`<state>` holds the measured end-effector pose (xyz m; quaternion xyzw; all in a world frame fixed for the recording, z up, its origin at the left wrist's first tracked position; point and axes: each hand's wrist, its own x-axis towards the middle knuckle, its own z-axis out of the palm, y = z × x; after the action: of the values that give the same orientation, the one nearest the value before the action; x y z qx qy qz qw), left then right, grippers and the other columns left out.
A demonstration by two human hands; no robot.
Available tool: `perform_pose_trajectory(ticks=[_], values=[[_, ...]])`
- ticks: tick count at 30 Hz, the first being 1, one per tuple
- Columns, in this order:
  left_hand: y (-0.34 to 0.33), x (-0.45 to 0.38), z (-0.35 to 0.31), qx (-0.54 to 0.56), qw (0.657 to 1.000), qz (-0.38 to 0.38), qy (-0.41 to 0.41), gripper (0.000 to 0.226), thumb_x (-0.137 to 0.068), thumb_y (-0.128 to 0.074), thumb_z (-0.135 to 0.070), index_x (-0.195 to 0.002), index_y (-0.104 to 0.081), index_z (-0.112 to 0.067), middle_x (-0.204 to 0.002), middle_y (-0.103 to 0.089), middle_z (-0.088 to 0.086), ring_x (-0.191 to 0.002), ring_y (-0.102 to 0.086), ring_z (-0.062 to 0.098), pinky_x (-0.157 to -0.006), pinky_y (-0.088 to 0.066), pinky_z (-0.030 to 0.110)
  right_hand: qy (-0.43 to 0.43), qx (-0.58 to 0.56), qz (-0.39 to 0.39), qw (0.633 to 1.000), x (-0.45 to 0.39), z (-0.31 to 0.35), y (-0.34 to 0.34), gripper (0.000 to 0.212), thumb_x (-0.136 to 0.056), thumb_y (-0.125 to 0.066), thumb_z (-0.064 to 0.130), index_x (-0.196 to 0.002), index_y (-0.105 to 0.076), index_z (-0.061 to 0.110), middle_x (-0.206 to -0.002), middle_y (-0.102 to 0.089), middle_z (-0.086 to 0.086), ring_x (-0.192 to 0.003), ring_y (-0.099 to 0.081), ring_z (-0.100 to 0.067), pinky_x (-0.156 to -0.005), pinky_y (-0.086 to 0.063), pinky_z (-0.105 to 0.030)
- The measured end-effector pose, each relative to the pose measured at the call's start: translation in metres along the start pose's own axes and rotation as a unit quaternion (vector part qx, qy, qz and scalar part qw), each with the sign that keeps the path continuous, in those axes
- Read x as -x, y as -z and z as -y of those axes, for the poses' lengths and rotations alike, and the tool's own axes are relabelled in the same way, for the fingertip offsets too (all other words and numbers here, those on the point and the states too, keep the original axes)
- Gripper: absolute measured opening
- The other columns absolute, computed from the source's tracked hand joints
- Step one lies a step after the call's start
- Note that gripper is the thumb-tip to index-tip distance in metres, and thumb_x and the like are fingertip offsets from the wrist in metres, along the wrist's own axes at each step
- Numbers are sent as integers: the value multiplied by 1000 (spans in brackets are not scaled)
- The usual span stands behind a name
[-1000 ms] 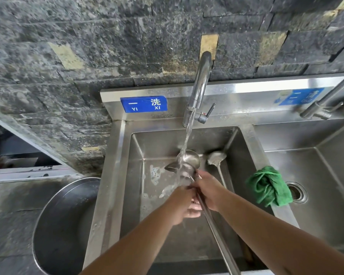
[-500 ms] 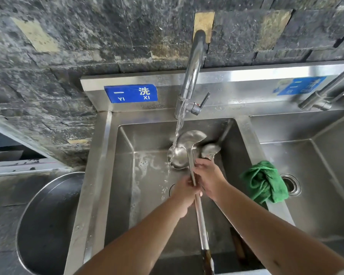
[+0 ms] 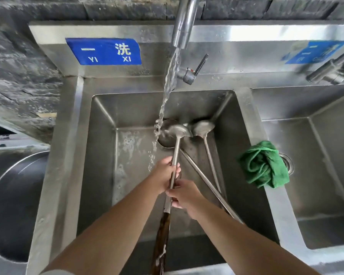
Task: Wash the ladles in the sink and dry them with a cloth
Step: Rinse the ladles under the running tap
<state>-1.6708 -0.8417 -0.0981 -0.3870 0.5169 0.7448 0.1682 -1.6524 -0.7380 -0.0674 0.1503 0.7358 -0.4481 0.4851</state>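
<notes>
Over the left sink basin [image 3: 127, 104] I hold a long steel ladle [image 3: 176, 143] with a dark wooden handle end. My left hand [image 3: 164, 174] grips its shaft higher up; my right hand [image 3: 184, 196] grips it just below. Its bowl sits beside the water stream [image 3: 167, 90] falling from the tap [image 3: 184, 22]. Two more ladles lie in the basin: one [image 3: 204, 128] leaning into the far right corner, another [image 3: 203, 179] with its shaft crossing behind my right hand. A crumpled green cloth [image 3: 263, 165] rests on the divider between the basins.
A second basin [image 3: 326, 135] with a drain lies to the right, its tap [image 3: 334, 68] at the upper right. A large steel bowl [image 3: 10, 205] stands left of the sink. Soap foam [image 3: 129, 143] streaks the left basin floor. A dark stone wall rises behind.
My view has moved closer and lower over the basin. The held ladle has slid away from me, so both hands now grip farther down its shaft, and its bowl has left the stream.
</notes>
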Motion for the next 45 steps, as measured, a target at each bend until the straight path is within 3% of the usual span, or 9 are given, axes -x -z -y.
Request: perform_pose_trajectory(ticks=[3,7,12,23,29,33,37,41,45], values=[[17,-9,11,5,1000,-3,3,34,-96,-40,11,-116,-55,-11,-95,-56,11,-69,-54,13,-57,-46,22,-26,-55,17,998,-16,2,-10,7,-90,-65,1,-96,-64,4,-76,-62,-5,-66,-61,-12,-57,-57,-20],[45,-25,26,-63,998,18,4,56,-90,-60,1,-140,-48,-21,-124,-63,2,-105,-65,16,-95,-53,37,-19,-49,12,999,-38,-3,-31,17,-89,-66,2,-106,-65,4,-89,-66,-10,-76,-65,-16,-64,-59,-24],[64,-32,29,-170,985,-10,-8,62,-86,-65,-6,-143,-46,-23,-121,-67,6,-102,-67,17,-100,-50,39,-34,-75,29,996,-68,-15,-58,16,-87,-67,-2,-101,-64,6,-92,-68,-13,-75,-65,-18,-57,-55,-23],[106,-54,75,-317,946,-65,7,11,-94,-58,-29,-95,-65,-20,-82,-67,-2,-81,-63,19,-72,-47,31,-65,-75,46,994,-135,-39,-95,28,-87,-47,3,-99,-66,20,-63,-60,1,-51,-55,-8,-53,-45,-24],[116,-59,74,-345,935,-60,48,32,-95,-47,-35,-118,-62,-18,-112,-68,9,-103,-62,27,-94,-48,38,-59,-86,87,991,-135,-32,-94,27,-89,-48,2,-94,-65,23,-67,-53,-1,-50,-49,-5,-53,-39,-22],[113,-45,58,-353,933,-35,57,25,-93,-51,-34,-110,-63,-20,-105,-66,1,-95,-61,21,-84,-48,34,-45,-81,102,990,-125,-26,-84,31,-84,-52,-6,-112,-60,7,-96,-62,-17,-80,-59,-13,-72,-50,-28],[108,-30,39,-369,928,-24,36,14,-84,-54,-35,-87,-68,-34,-92,-71,-5,-89,-68,19,-86,-56,38,-6,-57,123,991,-99,-7,-65,42,-91,-51,-8,-127,-52,14,-93,-54,8,-72,-59,11,-68,-46,-10],[100,-6,14,-384,923,-30,3,26,-84,-53,-38,-107,-65,-35,-94,-69,-11,-83,-68,11,-77,-58,35,-1,-69,78,995,-74,7,-54,51,-83,-53,-7,-124,-60,22,-84,-63,-11,-64,-53,-17,-54,-39,-28],[82,28,-20,-392,918,-36,-39,38,-86,-47,-33,-122,-59,-32,-98,-69,-4,-72,-67,10,-57,-55,28,49,-22,51,997,-35,30,-39,48,-82,-51,-9,-112,-62,26,-73,-60,0,-57,-48,-11,-49,-33,-24]])
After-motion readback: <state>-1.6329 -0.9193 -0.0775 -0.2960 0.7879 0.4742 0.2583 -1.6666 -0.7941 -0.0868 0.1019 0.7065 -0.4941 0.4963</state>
